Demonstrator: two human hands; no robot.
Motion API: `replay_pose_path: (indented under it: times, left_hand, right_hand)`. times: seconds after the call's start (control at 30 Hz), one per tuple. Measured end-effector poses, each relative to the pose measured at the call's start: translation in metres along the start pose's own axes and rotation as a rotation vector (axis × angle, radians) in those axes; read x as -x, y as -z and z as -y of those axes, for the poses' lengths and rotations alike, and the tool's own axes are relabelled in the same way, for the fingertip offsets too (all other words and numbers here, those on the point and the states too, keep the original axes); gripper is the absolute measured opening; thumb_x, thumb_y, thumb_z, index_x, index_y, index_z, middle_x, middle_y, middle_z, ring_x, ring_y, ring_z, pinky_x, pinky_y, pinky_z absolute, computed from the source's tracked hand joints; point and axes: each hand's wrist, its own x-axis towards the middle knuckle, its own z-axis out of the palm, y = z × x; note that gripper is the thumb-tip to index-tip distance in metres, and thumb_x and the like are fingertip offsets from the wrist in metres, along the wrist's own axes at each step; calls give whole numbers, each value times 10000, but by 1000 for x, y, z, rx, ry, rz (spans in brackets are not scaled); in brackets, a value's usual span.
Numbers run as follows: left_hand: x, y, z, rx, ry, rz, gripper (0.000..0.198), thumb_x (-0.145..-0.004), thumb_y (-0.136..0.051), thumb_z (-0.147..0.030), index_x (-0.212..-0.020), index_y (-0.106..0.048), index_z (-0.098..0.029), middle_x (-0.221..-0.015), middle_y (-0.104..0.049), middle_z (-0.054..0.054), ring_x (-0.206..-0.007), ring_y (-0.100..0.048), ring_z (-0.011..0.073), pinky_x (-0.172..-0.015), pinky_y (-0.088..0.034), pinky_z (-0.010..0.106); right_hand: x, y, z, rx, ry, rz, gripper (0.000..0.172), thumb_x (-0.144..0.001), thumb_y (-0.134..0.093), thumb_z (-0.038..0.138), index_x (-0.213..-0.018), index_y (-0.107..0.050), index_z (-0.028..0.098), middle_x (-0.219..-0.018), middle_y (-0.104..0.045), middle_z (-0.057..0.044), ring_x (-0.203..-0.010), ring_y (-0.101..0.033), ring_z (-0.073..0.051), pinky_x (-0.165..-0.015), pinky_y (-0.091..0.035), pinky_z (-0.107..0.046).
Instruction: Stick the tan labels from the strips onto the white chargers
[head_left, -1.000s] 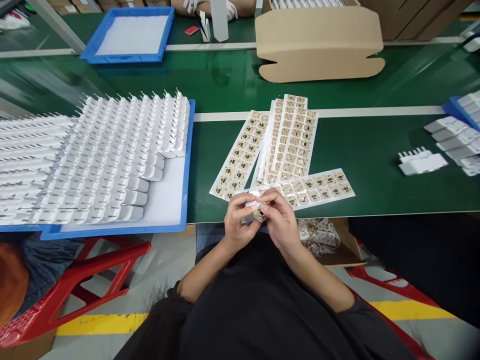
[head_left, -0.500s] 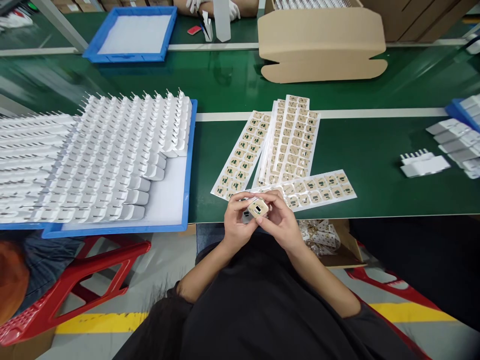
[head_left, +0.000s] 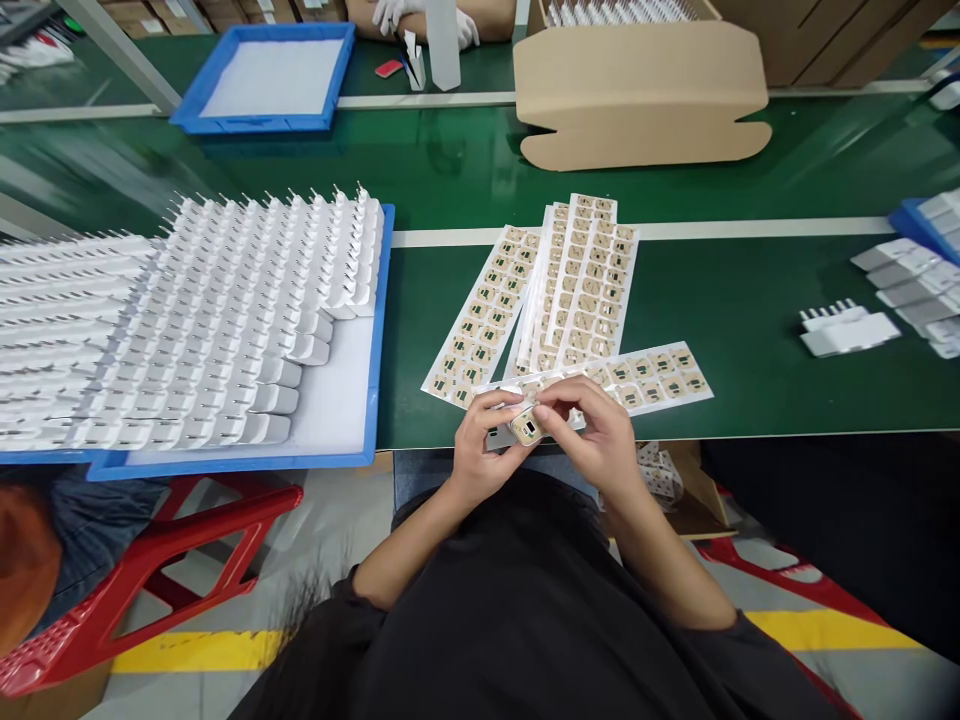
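My left hand (head_left: 484, 440) is closed round a small white charger (head_left: 526, 428), whose end face has a tan cover with a dark port slot and points up at me. The thumb and forefinger of my right hand (head_left: 596, 430) pinch at the charger's upper right edge. Just beyond my fingers, a sheet of tan stickers (head_left: 652, 380) lies slantwise, its left end partly hidden by my hands. Behind it are a stack of similar sheets (head_left: 589, 270) and a single sheet (head_left: 487, 310) lying at an angle.
Rows of white chargers with pins up (head_left: 247, 310) fill much of a blue tray (head_left: 382, 330) at left. Another blue tray (head_left: 259, 125) and a cardboard box (head_left: 641, 90) are farther back. White pieces (head_left: 847, 328) lie at right. Gloved hands (head_left: 397, 12) of another person show across the table.
My right hand has shifted right and opened a little away from my left. The charger has turned slightly and moved a little right and towards me, still held.
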Motion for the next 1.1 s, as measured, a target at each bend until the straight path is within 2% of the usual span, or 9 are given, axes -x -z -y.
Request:
replay_pose_path:
  times: [0.2, 0.33, 0.5, 0.63, 0.7, 0.8, 0.9, 1.0, 1.1]
  left_hand:
    - [-4, -1, -3, -45, -52, -7, 423, -842, -804, -171, -1196, -593, -267, -1166, -670, 78, -1092, -699, 215, -923, -605, 406]
    - [-4, -1, -3, -31, -51, -1, 427, -833, -809, -166, -1197, -607, -263, -1170, -676, 82, -1098, -700, 220, -932, -604, 412]
    - [1, -4, -1, 25, 128, 11, 387, -857, -785, -210, -1207, -622, -240, -1176, -700, 105, -1128, -698, 230, -892, -617, 366]
    - [2, -6, 1, 80, 248, 37, 360, -859, -778, -217, -1190, -638, -228, -1189, -699, 109, -1165, -686, 225, -873, -620, 318]
    - [1, -6, 2, 100, 290, 25, 376, -840, -805, -232, -1177, -640, -230, -1195, -696, 105, -1171, -684, 224, -869, -625, 308]
    - [-1, -6, 4, 127, 334, 4, 378, -837, -815, -260, -1170, -639, -232, -1200, -698, 104, -1180, -684, 228, -864, -631, 304]
    - [-3, -7, 5, 143, 372, 35, 378, -854, -799, -294, -1192, -643, -229, -1220, -699, 119, -1192, -684, 245, -888, -635, 329]
    - [-3, -9, 4, 157, 408, 64, 395, -866, -784, -316, -1219, -633, -223, -1230, -701, 124, -1192, -691, 256, -922, -636, 359]
    - [-4, -10, 3, 167, 411, 77, 396, -870, -774, -294, -1229, -621, -230, -1222, -710, 109, -1172, -703, 244, -934, -635, 358]
  right_hand:
    - [3, 5, 3, 126, 51, 25, 138, -982, -643, 222, -1116, -662, 248, -1073, -665, -81, -800, -631, -175, -646, -550, -316]
    - [6, 4, -4, 166, 76, 33, 110, -993, -615, 238, -1066, -692, 266, -1019, -702, -86, -874, -670, -222, -667, -575, -349]
    - [15, 3, -11, 366, 240, -23, 117, -953, -648, 202, -972, -729, 286, -962, -740, -80, -829, -694, -232, -724, -586, -378]
    - [44, 12, -17, 208, 257, 85, 143, -949, -648, 172, -1027, -711, 273, -977, -741, -74, -860, -714, -210, -746, -597, -331]
    - [70, 22, -32, 102, 116, 175, 96, -968, -630, 207, -1016, -699, 253, -964, -742, -77, -892, -722, -212, -782, -599, -330]
    - [117, 42, -79, 110, -292, 272, 184, -983, -601, 373, -934, -699, 225, -915, -755, -85, -871, -731, -231, -802, -599, -349]
    - [156, 65, -138, 342, -731, 156, 415, -940, -521, 573, -919, -703, 201, -885, -770, -114, -781, -738, -254, -711, -613, -354]
    - [176, 82, -179, 543, -897, 14, 472, -927, -444, 559, -924, -707, 167, -811, -758, -167, -708, -736, -303, -655, -605, -414]
    - [179, 94, -193, 701, -990, -41, 383, -864, -517, 489, -849, -727, 169, -651, -712, -146, -620, -718, -334, -616, -587, -452]
